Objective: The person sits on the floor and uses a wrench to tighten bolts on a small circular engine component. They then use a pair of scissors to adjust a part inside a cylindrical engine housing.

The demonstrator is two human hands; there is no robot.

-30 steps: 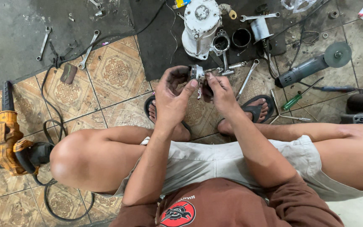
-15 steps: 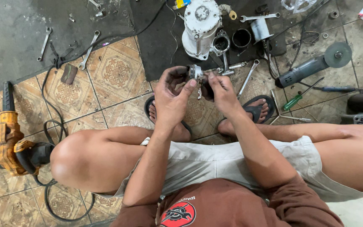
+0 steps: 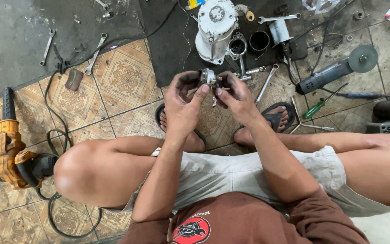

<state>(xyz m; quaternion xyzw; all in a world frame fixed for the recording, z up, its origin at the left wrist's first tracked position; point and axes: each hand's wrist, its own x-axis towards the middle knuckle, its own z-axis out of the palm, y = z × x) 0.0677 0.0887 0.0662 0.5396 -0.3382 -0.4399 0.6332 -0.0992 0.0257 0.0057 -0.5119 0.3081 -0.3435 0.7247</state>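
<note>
I am squatting over a tiled floor, and both hands meet in front of my knees. My left hand [image 3: 183, 101] grips a small round metal part [image 3: 207, 77] between thumb and fingers. My right hand [image 3: 233, 97] pinches the same part from the right side, fingertips touching it. A white motor housing [image 3: 215, 29] stands on a black mat [image 3: 172, 40] just beyond the hands.
Several wrenches [image 3: 96, 53] lie on the floor and mat. An angle grinder [image 3: 335, 70] and a green-handled screwdriver [image 3: 319, 105] lie at the right. A yellow power tool [image 3: 10, 153] with a black cable [image 3: 55, 131] sits at the left. My feet wear black sandals [image 3: 278, 116].
Both hands have stayed together on the small metal part, shifting only slightly; the fingers have turned a little around it.
</note>
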